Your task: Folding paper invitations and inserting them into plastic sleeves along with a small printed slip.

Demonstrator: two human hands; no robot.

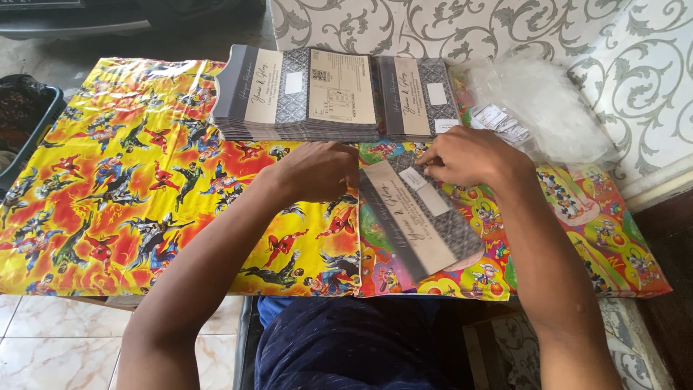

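A grey and cream card envelope (422,220) lies slanted on the colourful cartoon-print table cover (108,188), right in front of me. My right hand (469,155) presses a small white label (413,178) onto the envelope's upper end with its fingertips. Curled loosely, my left hand (317,170) rests on the cover just left of the envelope's top corner, with nothing visible in it.
Two stacks of the same envelopes (303,97) (419,97) stand at the table's far edge. A crumpled clear plastic bag (548,108) with small white labels (502,119) lies at the right. A dark crate (25,119) sits off the table's left side.
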